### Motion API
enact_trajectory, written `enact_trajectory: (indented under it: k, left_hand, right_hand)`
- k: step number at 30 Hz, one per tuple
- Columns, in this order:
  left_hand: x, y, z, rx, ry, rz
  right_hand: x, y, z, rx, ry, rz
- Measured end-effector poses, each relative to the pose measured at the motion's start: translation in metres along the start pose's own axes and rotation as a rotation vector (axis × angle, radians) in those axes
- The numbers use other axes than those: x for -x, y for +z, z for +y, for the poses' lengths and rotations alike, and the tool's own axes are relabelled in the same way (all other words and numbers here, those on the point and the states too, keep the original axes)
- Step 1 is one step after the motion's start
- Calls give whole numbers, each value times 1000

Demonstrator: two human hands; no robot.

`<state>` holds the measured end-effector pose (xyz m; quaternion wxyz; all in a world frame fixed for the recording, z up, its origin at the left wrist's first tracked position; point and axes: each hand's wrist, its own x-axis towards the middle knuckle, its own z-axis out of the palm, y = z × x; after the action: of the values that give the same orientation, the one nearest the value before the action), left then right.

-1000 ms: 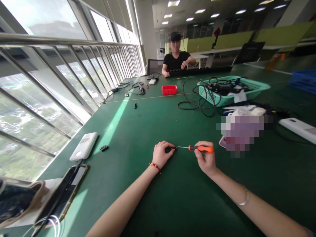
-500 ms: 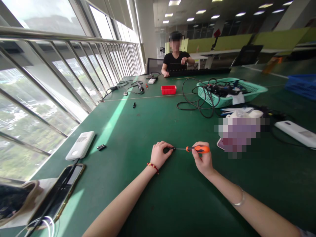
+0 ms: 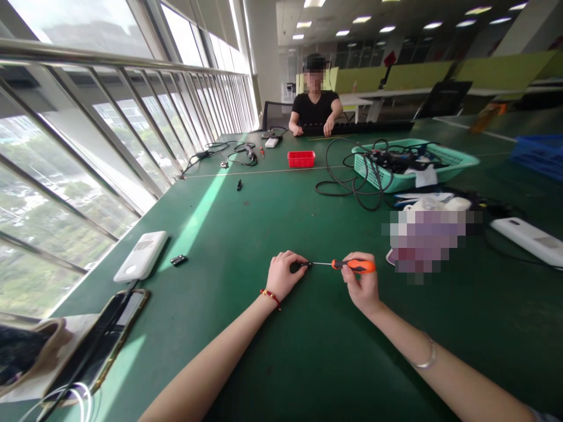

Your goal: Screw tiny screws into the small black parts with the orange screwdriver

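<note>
My left hand [image 3: 282,274] rests on the green table [image 3: 272,211], fingers closed around a small black part [image 3: 303,265] that is mostly hidden. My right hand [image 3: 362,285] pinches the orange-handled screwdriver [image 3: 354,266], held level. Its thin shaft points left and its tip meets the black part. A red bead bracelet is on my left wrist and a silver bangle on my right.
A white device [image 3: 141,255] and a small black piece [image 3: 178,259] lie to the left, a phone [image 3: 105,334] nearer the window. A teal basket [image 3: 413,159] of cables and a red box [image 3: 301,159] stand farther back. Another person [image 3: 315,107] works at the far end.
My hands and the screwdriver stay in the same place; only the camera view shifts slightly. The far person's hands have lowered onto the long black object.
</note>
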<state>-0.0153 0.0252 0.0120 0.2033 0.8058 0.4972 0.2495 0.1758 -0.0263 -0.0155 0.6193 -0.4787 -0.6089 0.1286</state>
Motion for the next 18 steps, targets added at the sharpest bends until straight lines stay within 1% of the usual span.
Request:
enact_trajectory:
  k: [12, 18]
  left_hand:
    - [1, 2, -2, 0, 11, 8]
    - [0, 1, -1, 2, 8, 5]
  right_hand:
    - [0, 0, 0, -17, 27, -9]
    - [1, 1, 2, -29, 24, 7]
